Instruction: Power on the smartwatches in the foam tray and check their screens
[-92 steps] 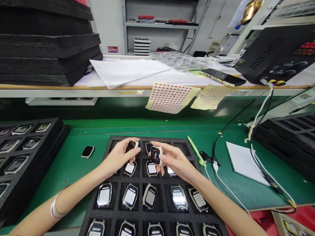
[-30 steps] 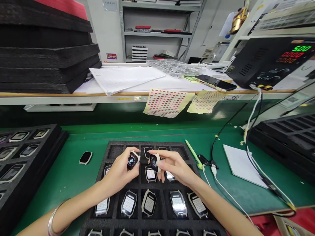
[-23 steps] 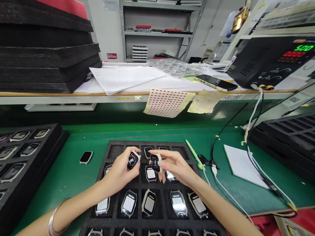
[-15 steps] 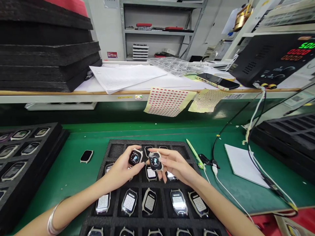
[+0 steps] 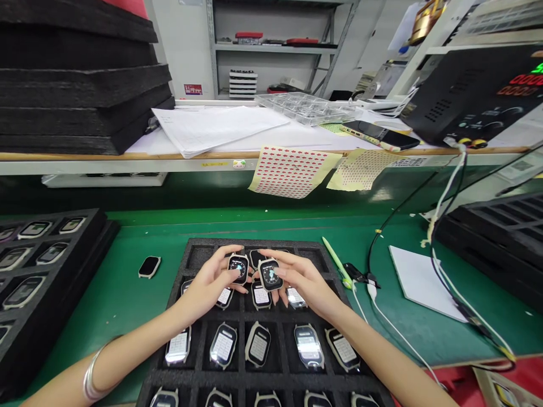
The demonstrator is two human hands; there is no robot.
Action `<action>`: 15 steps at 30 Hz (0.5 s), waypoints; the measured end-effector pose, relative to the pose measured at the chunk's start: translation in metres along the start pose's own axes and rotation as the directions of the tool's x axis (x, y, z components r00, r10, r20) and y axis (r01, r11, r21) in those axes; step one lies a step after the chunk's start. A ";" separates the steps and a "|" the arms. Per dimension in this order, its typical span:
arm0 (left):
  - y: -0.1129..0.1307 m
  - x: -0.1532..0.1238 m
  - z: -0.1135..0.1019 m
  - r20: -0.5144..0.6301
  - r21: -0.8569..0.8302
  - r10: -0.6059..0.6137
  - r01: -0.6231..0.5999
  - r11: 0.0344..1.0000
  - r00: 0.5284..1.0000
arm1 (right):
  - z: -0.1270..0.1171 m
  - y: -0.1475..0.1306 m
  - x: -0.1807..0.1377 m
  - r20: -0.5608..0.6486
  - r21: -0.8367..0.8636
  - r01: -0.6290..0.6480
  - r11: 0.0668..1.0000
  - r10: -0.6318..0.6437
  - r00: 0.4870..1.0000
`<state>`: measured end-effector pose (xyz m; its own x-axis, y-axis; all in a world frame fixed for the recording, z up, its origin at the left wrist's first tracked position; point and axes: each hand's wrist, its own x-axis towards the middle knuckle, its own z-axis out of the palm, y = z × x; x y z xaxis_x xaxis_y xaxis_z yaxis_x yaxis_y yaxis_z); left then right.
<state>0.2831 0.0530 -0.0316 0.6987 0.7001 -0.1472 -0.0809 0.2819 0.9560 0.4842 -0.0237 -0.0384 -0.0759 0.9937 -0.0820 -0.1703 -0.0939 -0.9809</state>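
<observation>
The left hand [image 5: 212, 282] grips one watch [image 5: 238, 268] between thumb and fingers, the thumb lying on its lit screen. The right hand [image 5: 302, 278] grips a second watch [image 5: 270, 275], also lit, thumb over its edge. The two are held close together, faces up, above a black foam tray [image 5: 297, 316].

In that tray, the row nearest the camera shows five watches, cut off by the frame, and the next row shows five more; farther rows are partly hidden by the hands.

The tray sits on a green bench [image 5: 127, 243]. To its left lie one loose watch [image 5: 150, 267] and a second foam tray [image 5: 63, 277] with at least seven watches in view; to its right, one green pen [image 5: 337, 263], cables and one white pad [image 5: 426, 282].

A raised shelf [image 5: 190, 165] behind carries a stack of black foam trays [image 5: 80, 113], papers [image 5: 216, 127], one clear plastic tray [image 5: 305, 107], one phone [image 5: 379, 135] and one black power supply [image 5: 466, 96] with lit digits. Two sticker sheets [image 5: 294, 172] hang from its edge. Against the pale wall stands one metal rack [image 5: 275, 48].
</observation>
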 end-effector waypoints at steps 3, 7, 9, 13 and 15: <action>0.001 0.000 0.001 0.014 0.018 0.006 -0.006 1.000 1.000 | 0.000 0.001 0.000 -0.016 -0.019 0.029 0.999 -0.029 0.999; 0.000 0.000 0.001 0.024 0.017 0.003 -0.003 1.000 1.000 | 0.000 0.000 -0.001 -0.015 -0.025 0.038 0.999 -0.039 0.999; -0.001 0.001 0.000 0.025 0.015 0.004 -0.005 1.000 1.000 | 0.001 0.000 -0.001 -0.019 -0.036 0.028 0.999 -0.029 0.999; -0.002 0.001 0.001 0.029 0.006 0.005 -0.005 1.000 1.000 | 0.002 0.001 -0.002 -0.041 -0.074 0.021 0.997 -0.024 0.999; -0.002 0.001 0.001 0.028 0.003 0.003 -0.003 1.000 1.000 | 0.003 0.001 -0.002 -0.052 -0.111 0.033 0.993 -0.039 0.998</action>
<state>0.2848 0.0528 -0.0330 0.7179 0.6825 -0.1369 -0.0811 0.2773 0.9573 0.4817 -0.0264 -0.0387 -0.0180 0.9984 -0.0531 -0.0627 -0.0541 -0.9966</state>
